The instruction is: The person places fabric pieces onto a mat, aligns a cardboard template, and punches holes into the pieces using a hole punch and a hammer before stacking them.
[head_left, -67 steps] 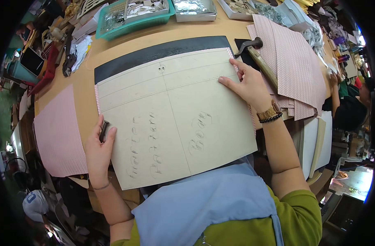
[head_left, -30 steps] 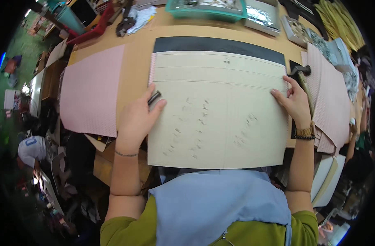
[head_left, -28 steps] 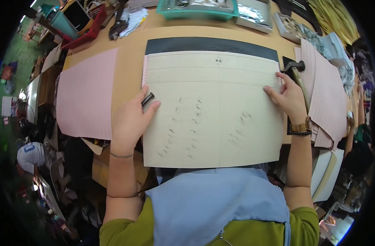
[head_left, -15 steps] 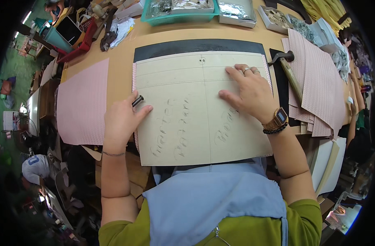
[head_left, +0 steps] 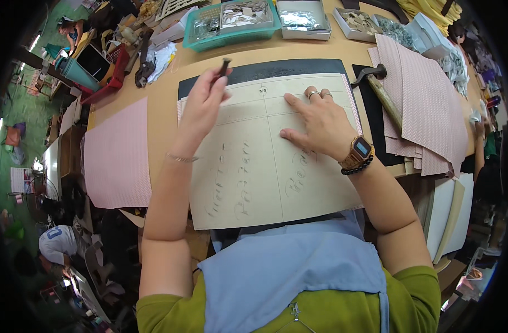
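Note:
A large cream card template (head_left: 237, 200) with pencilled writing and ruled lines lies in front of me, over pink woven-pattern material whose edge (head_left: 351, 102) shows along the right side. Beneath them is a black board (head_left: 287, 67). My left hand (head_left: 204, 108) is raised over the template's upper left, its fingers closed around a short dark metal punch (head_left: 225, 66). With fingers spread, my right hand (head_left: 323, 125) rests flat on the template's right half. Two small holes (head_left: 263, 90) sit near the template's top middle, between my hands.
A hammer (head_left: 384, 102) with a wooden handle lies to the right, beside stacked pink sheets (head_left: 426, 111). Another pink sheet (head_left: 118, 161) is at left. Along the back stand a teal basket (head_left: 231, 41) and white boxes (head_left: 304, 33) of small parts. Other people work around the room.
My left hand has lifted from the template's left edge and moved up and inward, with the punch now pointing upward. My right hand stays spread on the template.

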The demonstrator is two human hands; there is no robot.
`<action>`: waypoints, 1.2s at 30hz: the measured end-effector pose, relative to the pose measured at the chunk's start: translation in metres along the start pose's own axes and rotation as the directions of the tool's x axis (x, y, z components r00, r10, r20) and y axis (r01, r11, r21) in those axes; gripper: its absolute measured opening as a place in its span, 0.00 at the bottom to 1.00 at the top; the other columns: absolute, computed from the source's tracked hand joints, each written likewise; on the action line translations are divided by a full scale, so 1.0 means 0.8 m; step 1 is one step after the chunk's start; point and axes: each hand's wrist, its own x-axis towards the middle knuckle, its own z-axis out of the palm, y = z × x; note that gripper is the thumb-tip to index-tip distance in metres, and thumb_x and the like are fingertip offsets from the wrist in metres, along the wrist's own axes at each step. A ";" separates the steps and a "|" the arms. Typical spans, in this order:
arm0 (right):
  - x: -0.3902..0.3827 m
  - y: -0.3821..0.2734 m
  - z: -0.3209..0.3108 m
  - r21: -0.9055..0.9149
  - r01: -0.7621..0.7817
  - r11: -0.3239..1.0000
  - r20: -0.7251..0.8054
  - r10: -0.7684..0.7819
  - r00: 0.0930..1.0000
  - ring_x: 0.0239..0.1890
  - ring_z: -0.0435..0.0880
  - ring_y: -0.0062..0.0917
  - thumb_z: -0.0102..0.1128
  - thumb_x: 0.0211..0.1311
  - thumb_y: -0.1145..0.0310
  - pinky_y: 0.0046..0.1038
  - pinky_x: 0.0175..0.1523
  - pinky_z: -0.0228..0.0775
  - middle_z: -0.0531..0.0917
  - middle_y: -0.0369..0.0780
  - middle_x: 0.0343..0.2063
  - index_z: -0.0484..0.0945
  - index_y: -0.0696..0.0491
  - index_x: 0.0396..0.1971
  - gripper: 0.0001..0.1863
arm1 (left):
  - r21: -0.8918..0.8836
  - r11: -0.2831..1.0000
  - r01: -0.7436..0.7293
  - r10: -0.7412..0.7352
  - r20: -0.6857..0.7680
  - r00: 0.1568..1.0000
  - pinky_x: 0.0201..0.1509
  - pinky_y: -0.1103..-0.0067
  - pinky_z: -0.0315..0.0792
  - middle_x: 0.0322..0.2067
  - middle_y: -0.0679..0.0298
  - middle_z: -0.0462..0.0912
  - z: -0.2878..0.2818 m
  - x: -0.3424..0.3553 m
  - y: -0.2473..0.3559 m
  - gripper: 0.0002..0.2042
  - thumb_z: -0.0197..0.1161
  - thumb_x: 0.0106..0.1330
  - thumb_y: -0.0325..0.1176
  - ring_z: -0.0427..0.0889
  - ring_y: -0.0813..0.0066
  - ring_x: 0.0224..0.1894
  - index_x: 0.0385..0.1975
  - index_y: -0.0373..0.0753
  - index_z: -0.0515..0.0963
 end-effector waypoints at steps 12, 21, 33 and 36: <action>-0.002 0.004 0.003 -0.002 0.000 1.000 -0.034 0.000 0.999 0.62 0.72 0.60 0.70 0.55 0.43 0.47 0.59 0.77 0.73 0.57 0.60 0.71 0.46 0.65 0.40 | -0.166 0.953 -0.254 0.221 -0.192 0.956 0.54 0.80 0.77 0.42 0.64 0.84 0.077 0.033 -0.030 0.13 0.62 0.74 0.31 0.84 0.78 0.47 0.55 0.33 0.78; -0.003 0.007 0.013 -0.027 0.033 0.999 -0.142 -0.037 0.989 0.55 0.76 0.57 0.70 0.54 0.44 0.45 0.55 0.77 0.76 0.55 0.55 0.74 0.46 0.64 0.38 | -0.079 0.957 -0.279 0.267 -0.133 0.954 0.53 0.81 0.76 0.44 0.64 0.85 0.080 0.028 -0.029 0.13 0.60 0.75 0.29 0.83 0.79 0.47 0.56 0.33 0.78; 0.004 0.055 -0.005 0.046 -0.006 0.999 -0.166 0.014 0.986 0.53 0.81 0.46 0.68 0.57 0.43 0.44 0.53 0.77 0.81 0.51 0.49 0.71 0.47 0.65 0.38 | 0.039 0.932 -0.360 0.362 -0.108 0.926 0.51 0.80 0.78 0.43 0.62 0.86 0.081 0.025 -0.031 0.12 0.60 0.74 0.28 0.85 0.78 0.45 0.53 0.33 0.79; -0.011 0.149 -0.020 -0.068 -0.223 0.972 -0.402 0.178 0.898 0.50 0.83 0.44 0.69 0.60 0.54 0.42 0.53 0.77 0.83 0.47 0.46 0.75 0.50 0.58 0.29 | 0.078 0.919 -0.387 0.394 -0.113 0.912 0.52 0.79 0.79 0.44 0.61 0.86 0.082 0.021 -0.028 0.11 0.60 0.74 0.27 0.86 0.76 0.46 0.53 0.33 0.79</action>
